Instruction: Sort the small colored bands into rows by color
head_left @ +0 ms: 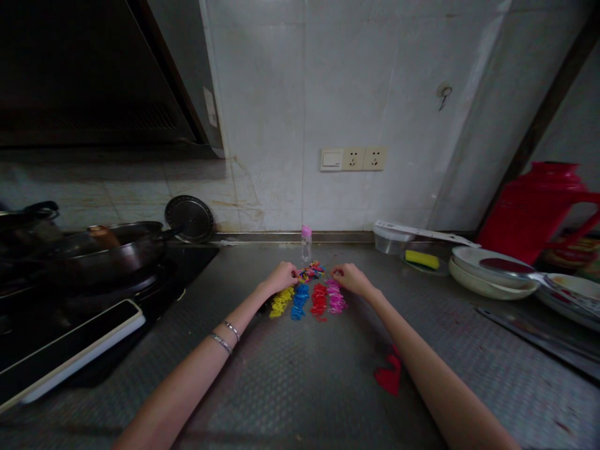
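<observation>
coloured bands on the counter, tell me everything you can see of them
They look like tiny thin elastic loops, probably rubber. A mixed heap lies on the metal counter just before a pink-capped bottle. Nearer the person lie four one-colour rows side by side: yellow row, blue row, red row, pink row. The left hand and right hand meet the heap from either side; whether either pinches a band is too small to tell.

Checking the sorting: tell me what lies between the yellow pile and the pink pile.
Head view: the blue pile, then the red pile, between the yellow pile and the pink pile.
</observation>
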`<state>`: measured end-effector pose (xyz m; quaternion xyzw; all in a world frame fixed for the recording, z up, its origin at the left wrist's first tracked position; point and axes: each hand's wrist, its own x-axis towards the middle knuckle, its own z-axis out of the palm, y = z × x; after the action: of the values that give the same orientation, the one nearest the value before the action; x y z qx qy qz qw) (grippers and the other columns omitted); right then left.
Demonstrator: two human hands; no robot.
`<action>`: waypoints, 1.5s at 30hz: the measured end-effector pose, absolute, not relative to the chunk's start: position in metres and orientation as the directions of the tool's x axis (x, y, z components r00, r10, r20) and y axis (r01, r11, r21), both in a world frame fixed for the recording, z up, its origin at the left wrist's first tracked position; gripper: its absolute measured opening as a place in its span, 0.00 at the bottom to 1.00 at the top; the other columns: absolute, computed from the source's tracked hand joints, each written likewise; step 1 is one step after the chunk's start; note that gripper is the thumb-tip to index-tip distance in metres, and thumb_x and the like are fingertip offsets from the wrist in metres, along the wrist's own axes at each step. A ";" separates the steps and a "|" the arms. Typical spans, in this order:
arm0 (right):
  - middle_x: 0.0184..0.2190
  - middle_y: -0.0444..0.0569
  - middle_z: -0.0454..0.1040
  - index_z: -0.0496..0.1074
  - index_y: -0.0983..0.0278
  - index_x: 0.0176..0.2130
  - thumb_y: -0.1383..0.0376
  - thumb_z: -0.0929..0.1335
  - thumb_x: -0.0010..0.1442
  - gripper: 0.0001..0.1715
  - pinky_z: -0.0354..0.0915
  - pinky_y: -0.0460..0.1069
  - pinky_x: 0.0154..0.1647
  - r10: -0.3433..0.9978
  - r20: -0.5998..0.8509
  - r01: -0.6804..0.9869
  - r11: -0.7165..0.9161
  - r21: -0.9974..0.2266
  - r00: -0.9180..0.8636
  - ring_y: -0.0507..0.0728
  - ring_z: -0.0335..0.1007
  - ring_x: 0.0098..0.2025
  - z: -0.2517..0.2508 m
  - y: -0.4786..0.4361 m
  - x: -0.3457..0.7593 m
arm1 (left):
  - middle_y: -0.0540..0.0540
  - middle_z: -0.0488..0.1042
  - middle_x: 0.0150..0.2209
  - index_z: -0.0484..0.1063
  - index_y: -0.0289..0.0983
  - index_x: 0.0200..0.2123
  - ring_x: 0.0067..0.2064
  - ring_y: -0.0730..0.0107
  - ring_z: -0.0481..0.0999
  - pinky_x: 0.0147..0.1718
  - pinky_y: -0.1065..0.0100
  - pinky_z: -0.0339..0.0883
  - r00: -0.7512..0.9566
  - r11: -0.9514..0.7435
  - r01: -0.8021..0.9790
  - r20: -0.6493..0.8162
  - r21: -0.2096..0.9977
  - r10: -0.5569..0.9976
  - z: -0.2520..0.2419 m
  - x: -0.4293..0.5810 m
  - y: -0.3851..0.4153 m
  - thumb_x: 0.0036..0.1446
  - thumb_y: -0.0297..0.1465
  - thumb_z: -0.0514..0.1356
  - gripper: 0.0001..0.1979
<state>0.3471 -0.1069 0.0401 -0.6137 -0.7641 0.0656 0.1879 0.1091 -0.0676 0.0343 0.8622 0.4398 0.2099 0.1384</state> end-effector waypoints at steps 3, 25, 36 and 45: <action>0.29 0.49 0.75 0.75 0.63 0.36 0.65 0.61 0.53 0.15 0.52 0.42 0.26 0.962 0.204 0.914 0.240 -0.327 -0.180 0.52 0.68 0.30 0.042 -0.109 0.345 | 0.45 0.76 0.26 0.77 0.32 0.27 0.26 0.72 0.70 0.26 0.74 0.57 0.540 -0.590 0.682 0.247 0.432 0.805 0.034 0.111 -0.069 0.45 0.29 0.57 0.09; 0.28 0.48 0.74 0.75 0.63 0.36 0.65 0.61 0.53 0.15 0.52 0.42 0.26 0.960 0.201 0.909 0.252 -0.332 -0.193 0.51 0.67 0.29 0.040 -0.110 0.342 | 0.44 0.75 0.26 0.76 0.32 0.28 0.29 0.71 0.70 0.30 0.72 0.60 0.351 -0.481 0.685 0.331 0.547 0.876 0.041 0.101 -0.059 0.44 0.27 0.56 0.10; 0.29 0.48 0.74 0.75 0.63 0.35 0.64 0.61 0.53 0.15 0.52 0.42 0.27 0.953 0.220 0.910 0.273 -0.312 -0.210 0.52 0.67 0.31 0.036 -0.107 0.344 | 0.45 0.75 0.24 0.77 0.32 0.26 0.25 0.72 0.68 0.26 0.74 0.58 0.588 -0.515 0.589 0.107 0.623 0.802 0.052 0.071 -0.042 0.40 0.31 0.59 0.10; 0.29 0.49 0.74 0.75 0.62 0.38 0.64 0.61 0.54 0.16 0.51 0.42 0.25 0.964 0.182 0.929 0.240 -0.281 -0.194 0.51 0.67 0.30 0.040 -0.110 0.341 | 0.47 0.75 0.23 0.77 0.33 0.26 0.24 0.74 0.67 0.25 0.75 0.58 0.628 -0.494 0.625 -0.014 0.605 0.778 0.043 0.067 -0.039 0.39 0.31 0.59 0.10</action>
<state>0.3411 -0.1102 0.0403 -0.6139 -0.7709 0.0539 0.1609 0.0673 -0.0387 0.0427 0.8542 0.4105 0.1315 0.2908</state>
